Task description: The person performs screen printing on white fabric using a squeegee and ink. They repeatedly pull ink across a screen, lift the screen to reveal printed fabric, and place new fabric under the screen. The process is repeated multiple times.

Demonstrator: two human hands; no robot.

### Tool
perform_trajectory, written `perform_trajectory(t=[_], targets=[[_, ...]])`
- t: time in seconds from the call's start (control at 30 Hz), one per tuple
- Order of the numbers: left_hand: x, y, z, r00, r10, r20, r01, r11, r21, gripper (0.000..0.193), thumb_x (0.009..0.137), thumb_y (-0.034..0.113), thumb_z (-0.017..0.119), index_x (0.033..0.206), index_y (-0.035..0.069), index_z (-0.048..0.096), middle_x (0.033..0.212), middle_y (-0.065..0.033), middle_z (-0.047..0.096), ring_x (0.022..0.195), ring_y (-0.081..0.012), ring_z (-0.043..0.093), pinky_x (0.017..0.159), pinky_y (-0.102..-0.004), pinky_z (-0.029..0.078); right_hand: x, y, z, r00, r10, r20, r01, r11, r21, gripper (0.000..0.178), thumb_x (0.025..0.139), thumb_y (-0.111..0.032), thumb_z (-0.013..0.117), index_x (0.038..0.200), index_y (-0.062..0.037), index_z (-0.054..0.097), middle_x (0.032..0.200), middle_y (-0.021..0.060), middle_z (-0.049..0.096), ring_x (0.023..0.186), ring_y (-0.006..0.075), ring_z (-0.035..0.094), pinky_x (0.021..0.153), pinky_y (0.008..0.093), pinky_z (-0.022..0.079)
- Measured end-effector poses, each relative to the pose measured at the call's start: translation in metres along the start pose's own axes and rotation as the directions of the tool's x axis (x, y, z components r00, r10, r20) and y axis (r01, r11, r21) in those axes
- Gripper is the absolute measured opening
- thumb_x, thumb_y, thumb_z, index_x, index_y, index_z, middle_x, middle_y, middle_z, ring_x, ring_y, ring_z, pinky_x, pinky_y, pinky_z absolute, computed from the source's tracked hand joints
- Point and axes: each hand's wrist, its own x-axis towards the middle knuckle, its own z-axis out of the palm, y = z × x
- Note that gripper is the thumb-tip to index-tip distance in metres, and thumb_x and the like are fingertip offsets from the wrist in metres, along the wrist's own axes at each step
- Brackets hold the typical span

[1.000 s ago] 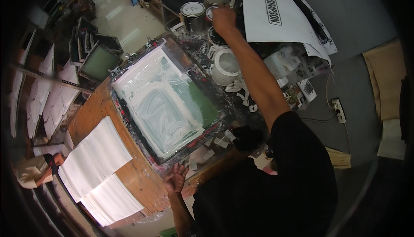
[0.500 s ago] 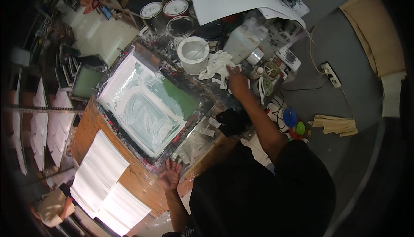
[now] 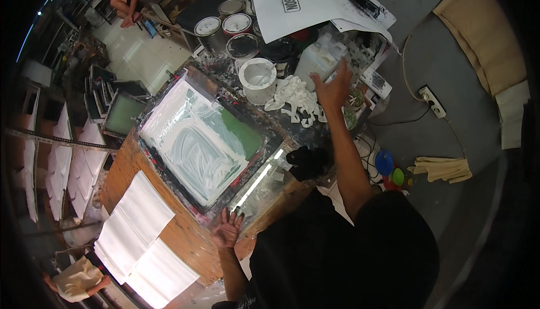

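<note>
My right hand [image 3: 334, 88] is open, thumb and fingers apart, in front of a translucent plastic jug [image 3: 316, 60]; I cannot tell whether it touches the jug. Just left of that hand lies a crumpled white rag [image 3: 293, 100], beside a white tub [image 3: 257, 82] of pale paint-like stuff. My left hand [image 3: 226, 232] is open and empty, palm showing and fingers spread, by the near corner of a screen-printing frame [image 3: 203, 206]. White ink [image 3: 194, 146] is smeared across the frame's mesh, and a green strip [image 3: 241, 133] shows at its right.
White sheets [image 3: 135, 219] lie on the wooden table at left. Paint cans [image 3: 243, 46] and a large printed sheet [image 3: 306, 5] stand at the back. A black cloth [image 3: 306, 163] lies near my right forearm. Other people are at far left: one seated [image 3: 128, 0], one holding brown material [image 3: 81, 280].
My right hand has left the white rag and moved up to the jug, its fingers spreading. The rag lies looser. My left hand stays by the frame's corner; the whole view has shifted slightly.
</note>
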Motion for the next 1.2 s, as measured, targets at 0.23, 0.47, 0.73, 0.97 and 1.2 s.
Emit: perform_trajectory(t=[0.23, 0.47, 0.73, 0.97, 1.2], targets=[[0.005, -0.001, -0.007, 0.986, 0.006, 0.167, -0.004, 1.0, -0.018, 0.052, 0.079, 0.02, 0.061, 0.13, 0.011, 0.066, 0.146, -0.0074, 0.058, 0.133, -0.0387, 0.054, 0.117, -0.0647, 0.032, -0.026, 0.024, 0.042, 0.986, -0.167, 0.005, 0.167, 0.986, 0.014, 0.09, 0.068, -0.023, 0.093, 0.138, -0.0038, 0.041, 0.128, 0.026, 0.049, 0.117, 0.0443, 0.054, 0.099, 0.0513, 0.043], [0.003, -0.002, -0.018, 0.975, -0.004, 0.223, 0.02, 0.997, -0.072, 0.053, 0.081, 0.017, 0.06, 0.133, 0.014, 0.067, 0.153, -0.0104, 0.051, 0.136, -0.0436, 0.049, 0.117, -0.0646, 0.03, -0.056, -0.048, -0.011, 0.964, -0.263, 0.035, 0.224, 0.876, 0.427, 0.09, 0.073, -0.019, 0.092, 0.142, -0.0001, 0.038, 0.136, 0.022, 0.049, 0.125, 0.0378, 0.053, 0.108, 0.0474, 0.04], [0.007, -0.009, -0.026, 0.963, 0.002, 0.27, 0.038, 0.989, -0.14, 0.055, 0.084, 0.013, 0.06, 0.139, 0.009, 0.059, 0.157, -0.0135, 0.044, 0.138, -0.0454, 0.045, 0.118, -0.0664, 0.028, -0.078, -0.215, 0.029, 0.348, -0.833, 0.43, 0.702, 0.535, 0.469, 0.087, 0.075, -0.028, 0.087, 0.145, -0.0028, 0.044, 0.134, 0.0231, 0.058, 0.123, 0.0416, 0.055, 0.104, 0.0511, 0.043], [0.01, -0.016, -0.032, 0.935, 0.042, 0.353, 0.036, 0.977, -0.21, 0.052, 0.089, 0.011, 0.055, 0.141, 0.003, 0.054, 0.162, -0.016, 0.037, 0.139, -0.0447, 0.045, 0.116, -0.0613, 0.035, -0.11, -0.306, 0.2, -0.096, -0.648, 0.755, 0.982, 0.062, 0.178, 0.086, 0.071, -0.028, 0.089, 0.145, -0.0106, 0.05, 0.126, 0.0164, 0.066, 0.122, 0.0365, 0.062, 0.101, 0.0569, 0.044], [0.009, -0.015, -0.03, 0.93, 0.059, 0.362, 0.003, 0.986, -0.168, 0.035, 0.093, 0.01, 0.053, 0.126, 0.0, 0.06, 0.159, -0.018, 0.041, 0.141, -0.0455, 0.044, 0.115, -0.0604, 0.037, -0.123, -0.359, 0.251, -0.228, -0.432, 0.873, 0.96, -0.248, 0.129, 0.065, 0.07, -0.029, 0.09, 0.129, -0.015, 0.064, 0.124, 0.0108, 0.068, 0.121, 0.0306, 0.064, 0.103, 0.0541, 0.044]])
